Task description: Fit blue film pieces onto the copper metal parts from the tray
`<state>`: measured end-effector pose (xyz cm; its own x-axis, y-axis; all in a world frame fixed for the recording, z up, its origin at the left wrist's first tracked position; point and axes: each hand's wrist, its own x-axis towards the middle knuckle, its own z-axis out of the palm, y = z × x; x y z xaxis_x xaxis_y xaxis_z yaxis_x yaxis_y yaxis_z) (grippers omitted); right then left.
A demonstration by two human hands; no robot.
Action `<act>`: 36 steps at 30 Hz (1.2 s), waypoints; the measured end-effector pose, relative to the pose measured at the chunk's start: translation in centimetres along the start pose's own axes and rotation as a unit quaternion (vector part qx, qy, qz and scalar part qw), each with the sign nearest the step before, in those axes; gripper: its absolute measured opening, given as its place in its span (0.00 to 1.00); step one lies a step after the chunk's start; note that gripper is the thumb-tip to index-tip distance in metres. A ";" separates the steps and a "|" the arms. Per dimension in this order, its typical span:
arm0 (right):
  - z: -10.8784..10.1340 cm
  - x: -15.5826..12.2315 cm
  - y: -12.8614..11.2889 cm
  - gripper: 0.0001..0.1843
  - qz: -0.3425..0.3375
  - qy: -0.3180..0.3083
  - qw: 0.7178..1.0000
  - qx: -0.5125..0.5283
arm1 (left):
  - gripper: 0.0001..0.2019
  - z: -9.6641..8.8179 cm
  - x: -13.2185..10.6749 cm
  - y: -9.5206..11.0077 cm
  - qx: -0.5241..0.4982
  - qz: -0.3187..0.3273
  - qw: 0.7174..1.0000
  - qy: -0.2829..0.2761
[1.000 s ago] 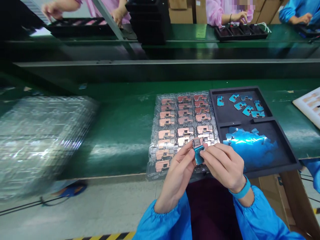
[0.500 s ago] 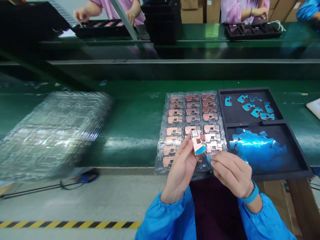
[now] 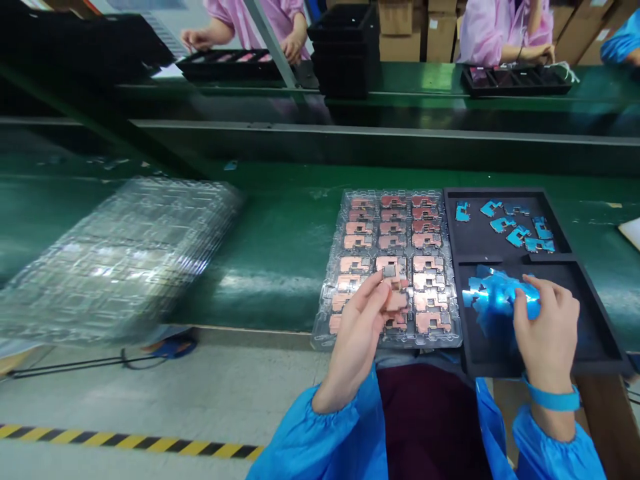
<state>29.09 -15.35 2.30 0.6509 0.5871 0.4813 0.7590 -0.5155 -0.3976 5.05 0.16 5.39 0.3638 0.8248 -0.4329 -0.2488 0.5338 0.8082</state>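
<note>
While a board (image 3: 397, 299) is held by the left hand (image 3: 356, 330), pinched between thumb and fingers above the lower middle of a clear tray (image 3: 455, 333), the blue film (image 3: 495, 303) is reached by the right hand (image 3: 549, 327), whose thumb and forefinger are bent over the heap; whether a piece is gripped there cannot be told. The held board is seen with its copper face bare and a grey patch at its far end. Beneath it, copper boards (image 3: 429, 281) are set in three columns. Just to the right, a black tray (image 3: 467, 241) is placed, with the film heaped in its near compartment and several blue boards (image 3: 519, 236) scattered in its far one. A clear stack (image 3: 115, 260), partly blurred, is laid well apart on the left of the green desk (image 3: 280, 247). Opposite, dark trays (image 3: 517, 81) are reached by hands in pink sleeves (image 3: 475, 40)
</note>
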 end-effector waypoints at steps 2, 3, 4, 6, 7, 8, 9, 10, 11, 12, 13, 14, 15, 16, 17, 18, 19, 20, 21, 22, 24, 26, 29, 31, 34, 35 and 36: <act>-0.1 0.5 1.1 0.24 0.004 -0.025 1.000 -0.011 | 0.12 -0.7 0.4 1.6 0.083 0.030 0.996 -0.006; -0.1 0.6 1.4 0.26 0.003 -0.027 1.000 -0.002 | 0.11 -1.0 1.0 2.7 0.134 0.051 0.990 -0.015; -0.1 0.6 1.4 0.27 0.002 -0.030 0.999 0.013 | 0.10 -1.2 1.9 3.9 0.185 0.073 0.980 -0.028; 0.0 0.6 1.0 0.27 -0.003 -0.042 0.998 0.045 | 0.10 -1.1 4.8 6.3 0.273 0.122 0.952 -0.065; 0.0 0.6 0.6 0.27 -0.007 -0.051 0.997 0.060 | 0.11 -0.8 6.7 7.3 0.307 0.147 0.936 -0.085; 0.0 0.5 0.3 0.27 -0.011 -0.059 0.996 0.073 | 0.13 -0.4 8.8 8.2 0.339 0.171 0.919 -0.104; 0.1 0.5 -0.1 0.27 -0.016 -0.066 0.994 0.083 | 0.12 0.0 11.0 8.8 0.371 0.193 0.900 -0.120; 0.0 0.5 -0.3 0.26 -0.021 -0.071 0.993 0.089 | 0.10 0.5 13.2 9.3 0.399 0.211 0.883 -0.130; 0.0 0.5 -0.4 0.25 -0.024 -0.076 0.993 0.092 | 0.07 1.0 15.3 9.7 0.427 0.227 0.864 -0.136; -0.1 0.6 -0.4 0.25 -0.027 -0.078 0.992 0.090 | 0.05 1.3 17.1 9.9 0.452 0.238 0.848 -0.143; -0.2 0.6 -0.3 0.24 -0.028 -0.079 0.993 0.086 | 0.04 1.6 18.7 9.9 0.472 0.246 0.833 -0.150; -0.3 0.6 0.0 0.24 -0.028 -0.079 0.993 0.082 | 0.03 1.8 20.0 9.9 0.488 0.252 0.821 -0.158; -0.4 0.6 0.4 0.24 -0.027 -0.079 0.994 0.078 | 0.03 1.9 21.1 9.9 0.502 0.255 0.810 -0.166; -0.5 0.6 0.8 0.24 -0.026 -0.077 0.994 0.075 | 0.03 2.0 21.8 9.8 0.512 0.261 0.800 -0.172; -0.5 0.6 1.2 0.24 -0.023 -0.074 0.994 0.073 | 0.03 1.9 22.4 9.6 0.524 0.268 0.789 -0.175; -0.6 0.7 1.6 0.24 -0.019 -0.073 0.995 0.071 | 0.03 1.9 22.8 9.4 0.536 0.275 0.778 -0.176; -0.5 0.7 1.9 0.24 -0.015 -0.073 0.995 0.070 | 0.03 1.9 23.1 9.1 0.548 0.284 0.767 -0.174; -0.5 0.7 2.1 0.24 -0.012 -0.073 0.995 0.068 | 0.04 1.8 23.3 8.9 0.559 0.293 0.757 -0.171; -0.4 0.8 2.3 0.24 -0.010 -0.074 0.995 0.066 | 0.04 1.7 23.3 8.6 0.568 0.303 0.747 -0.166; -0.3 0.9 2.3 0.24 -0.009 -0.075 0.995 0.066 | 0.04 1.6 23.3 8.3 0.576 0.314 0.738 -0.159; -0.1 1.1 2.2 0.24 -0.012 -0.075 0.995 0.068 | 0.04 1.4 23.0 7.7 0.587 0.335 0.723 -0.146; 0.0 1.3 1.8 0.24 -0.014 -0.069 0.995 0.074 | 0.06 0.9 22.4 7.1 0.597 0.360 0.704 -0.137; 0.0 1.6 1.2 0.23 -0.010 -0.063 0.994 0.085 | 0.12 -0.1 21.1 6.3 0.632 0.396 0.646 -0.163; 0.0 1.6 1.1 0.23 -0.007 -0.061 0.994 0.089 | 0.15 -0.7 20.3 5.8 0.654 0.405 0.609 -0.192; 0.1 1.3 1.6 0.24 -0.004 -0.058 0.994 0.088 | 0.18 -1.0 19.2 5.1 0.671 0.406 0.587 -0.200; 0.2 1.1 1.9 0.24 -0.007 -0.059 0.995 0.086 | 0.18 -0.9 18.9 4.9 0.677 0.409 0.580 -0.196; 0.3 1.1 2.2 0.24 -0.015 -0.056 0.994 0.087 | 0.19 -0.8 18.7 4.8 0.683 0.412 0.571 -0.193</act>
<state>31.47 -15.69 1.70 0.6183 0.6717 0.4082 0.7625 -0.3865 -0.5189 9.97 18.31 0.89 0.8654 0.4469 0.2268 0.3579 -0.8679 0.3443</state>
